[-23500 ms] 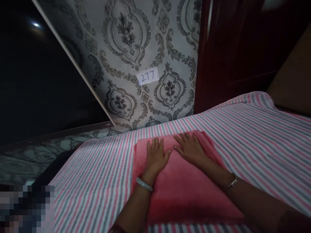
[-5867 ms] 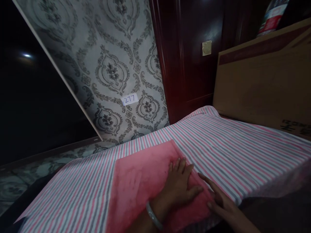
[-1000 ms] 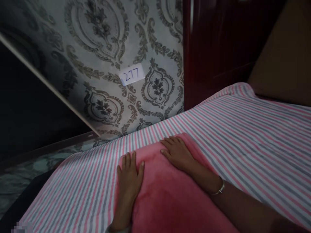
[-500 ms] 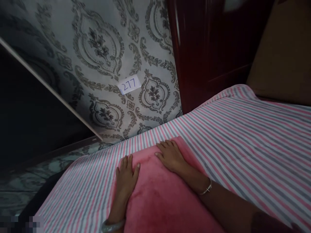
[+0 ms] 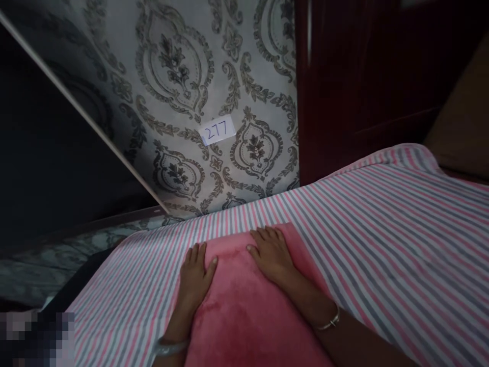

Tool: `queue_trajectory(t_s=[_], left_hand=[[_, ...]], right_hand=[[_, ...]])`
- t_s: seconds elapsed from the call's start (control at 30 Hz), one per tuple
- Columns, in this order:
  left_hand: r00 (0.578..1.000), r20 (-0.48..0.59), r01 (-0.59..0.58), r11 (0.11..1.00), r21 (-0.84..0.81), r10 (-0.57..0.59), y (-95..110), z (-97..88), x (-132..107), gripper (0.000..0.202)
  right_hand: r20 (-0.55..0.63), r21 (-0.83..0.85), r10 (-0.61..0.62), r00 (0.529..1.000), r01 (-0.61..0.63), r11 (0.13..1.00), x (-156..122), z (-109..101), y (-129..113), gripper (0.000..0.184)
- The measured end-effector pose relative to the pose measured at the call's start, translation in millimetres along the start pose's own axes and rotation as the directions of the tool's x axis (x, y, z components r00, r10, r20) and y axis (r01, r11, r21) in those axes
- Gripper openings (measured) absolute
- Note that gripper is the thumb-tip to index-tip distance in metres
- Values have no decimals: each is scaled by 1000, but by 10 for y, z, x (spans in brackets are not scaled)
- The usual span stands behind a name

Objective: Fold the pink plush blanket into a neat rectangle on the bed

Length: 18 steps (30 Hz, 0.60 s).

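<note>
A folded pink towel [image 5: 244, 311] lies on a pink, grey and white striped sheet [image 5: 382, 239]. My left hand [image 5: 195, 278] rests flat on the towel's far left corner, fingers stretched out, a pale bangle on its wrist. My right hand [image 5: 272, 255] lies flat on the towel's far edge, a little to the right, fingers spread, with a thin metal bracelet on the wrist. Neither hand holds anything.
Grey patterned wallpaper [image 5: 183, 86] rises behind the bed, with a small paper label reading 277 [image 5: 217, 131]. A dark red wooden door [image 5: 359, 81] stands at the right, a brown cardboard panel [image 5: 462, 132] beside it. The left side is dark.
Both hands stay flat on the towel's far edge, with the left one shifted slightly outward. The view has tilted a little.
</note>
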<state>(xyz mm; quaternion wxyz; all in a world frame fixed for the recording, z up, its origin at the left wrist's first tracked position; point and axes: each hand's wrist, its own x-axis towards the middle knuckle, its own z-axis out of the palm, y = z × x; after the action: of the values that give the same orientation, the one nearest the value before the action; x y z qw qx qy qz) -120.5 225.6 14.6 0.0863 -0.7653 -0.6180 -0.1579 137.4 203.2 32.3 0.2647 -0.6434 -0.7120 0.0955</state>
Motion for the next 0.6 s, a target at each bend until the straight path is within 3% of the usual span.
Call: queue_trajectory(t_s=[0.33,0.47,0.6], left_hand=[[975,107,199,979,-36,-194,276,-269,-93,57],[967,115,238,968,-77,-228,311,-345,-112,58],[973,100,218,970,-107,-208,333,-403,-128,56]], right_hand=[[28,-102,-63,998,65,993,-13,14,14,49],[-67,-129,-80,995,70,989,-71,-67,-11,46],[-65,-209,25,998,-38,977,-131,-222,6,40]])
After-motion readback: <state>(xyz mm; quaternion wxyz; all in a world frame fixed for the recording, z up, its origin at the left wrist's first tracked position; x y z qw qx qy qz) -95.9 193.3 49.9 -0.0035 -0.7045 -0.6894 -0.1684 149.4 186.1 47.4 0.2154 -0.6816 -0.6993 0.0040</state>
